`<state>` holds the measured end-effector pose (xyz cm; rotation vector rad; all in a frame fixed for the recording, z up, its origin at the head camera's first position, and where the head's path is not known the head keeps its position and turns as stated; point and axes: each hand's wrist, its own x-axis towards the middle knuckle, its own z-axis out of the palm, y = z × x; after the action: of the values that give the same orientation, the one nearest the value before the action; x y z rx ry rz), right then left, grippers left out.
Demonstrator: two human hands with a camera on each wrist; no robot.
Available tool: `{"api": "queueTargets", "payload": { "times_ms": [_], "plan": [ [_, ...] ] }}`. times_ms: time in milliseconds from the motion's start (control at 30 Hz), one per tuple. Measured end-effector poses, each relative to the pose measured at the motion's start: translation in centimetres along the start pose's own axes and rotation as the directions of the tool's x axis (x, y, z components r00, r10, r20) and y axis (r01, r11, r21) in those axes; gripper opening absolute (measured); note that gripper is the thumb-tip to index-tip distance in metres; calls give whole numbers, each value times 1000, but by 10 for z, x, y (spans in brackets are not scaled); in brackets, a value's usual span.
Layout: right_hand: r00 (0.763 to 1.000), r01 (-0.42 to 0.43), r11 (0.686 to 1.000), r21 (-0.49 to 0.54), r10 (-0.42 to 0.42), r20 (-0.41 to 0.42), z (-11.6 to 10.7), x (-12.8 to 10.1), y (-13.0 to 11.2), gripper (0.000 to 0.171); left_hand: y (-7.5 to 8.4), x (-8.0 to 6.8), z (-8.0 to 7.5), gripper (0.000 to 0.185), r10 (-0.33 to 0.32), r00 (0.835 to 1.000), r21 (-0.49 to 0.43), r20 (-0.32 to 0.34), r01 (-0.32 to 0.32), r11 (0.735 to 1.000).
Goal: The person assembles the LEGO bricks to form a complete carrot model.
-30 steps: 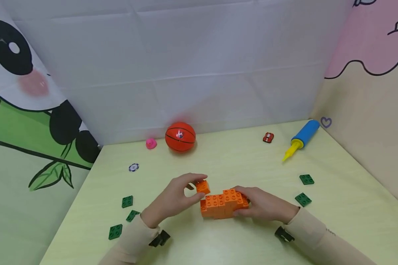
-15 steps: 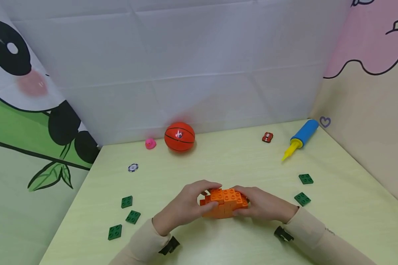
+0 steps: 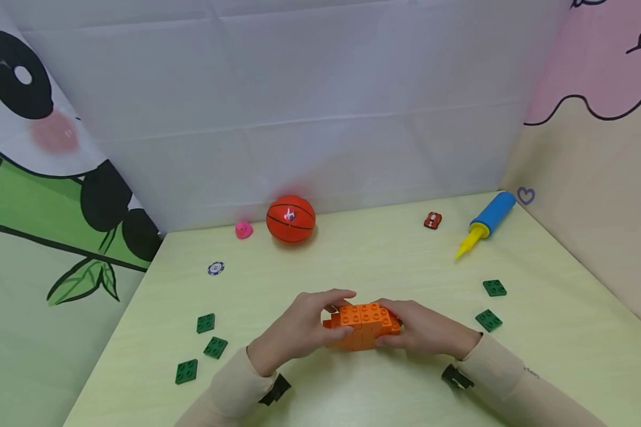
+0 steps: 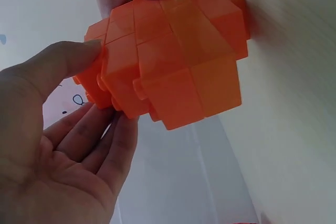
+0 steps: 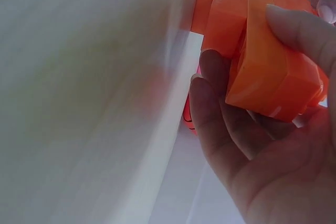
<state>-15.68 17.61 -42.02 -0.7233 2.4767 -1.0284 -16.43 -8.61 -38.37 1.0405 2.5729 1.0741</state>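
1. Pale table (image 3: 395, 267), everything below on or above it.
2. Left hand (image 3: 299, 329): thumb and fingers clamped on the left end of the orange brick block, thumb on the near side.
3. Right hand (image 3: 424, 329): fingers and thumb clamped on the block's right end.
4. Orange brick block (image 3: 364, 335), between the 2 hands at the table's near middle; I cannot tell whether it touches the table.
5. Blue-and-yellow pump (image 3: 488, 220), far right.
6. Orange-red ball (image 3: 291, 219), by the back edge.
7. 3 green bricks (image 3: 215, 347) at left, 2 more at right.
8. Red toy car (image 3: 432, 220), left of the pump.
9. Pink toy (image 3: 243, 230), just beside the ball.
10. Flat chip (image 3: 216, 268), nearer than the pink toy.
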Motion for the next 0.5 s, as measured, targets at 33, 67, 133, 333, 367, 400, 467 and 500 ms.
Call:
{"api": "queueTargets", "payload": {
  "times_ms": [33,67,133,333,367,400,467,500],
  "plan": [
    [1000,0,1000,1,0,-1,0,0,0,54,1,1,-1,51,-19,1000,4,12,19,1000],
    [1000,-3,1000,3,3,-3,0,0,0,55,2,2,-2,51,-36,999,8,22,36,999],
    [1000,-6,1000,4,6,-8,-1,1,0,56,4,4,-3,52,-61,997,18,35,61,998],
    [1000,-21,1000,15,21,-13,-2,2,0,57,1,3,-4,57,-42,997,17,64,41,999],
    [1000,-24,1000,20,24,-10,-2,2,0,57,-2,1,-5,61,-45,996,18,72,44,999],
    [1000,-25,999,24,25,-8,-2,1,0,57,-4,-2,-6,64,-52,996,20,77,51,998],
    [1000,-30,999,30,30,-4,-2,1,0,58,-11,-11,-13,67,-90,993,59,73,86,995],
    [999,-32,999,31,33,-3,-2,1,0,58,-15,-17,-18,69,-128,990,93,57,122,988]
  ]
}}
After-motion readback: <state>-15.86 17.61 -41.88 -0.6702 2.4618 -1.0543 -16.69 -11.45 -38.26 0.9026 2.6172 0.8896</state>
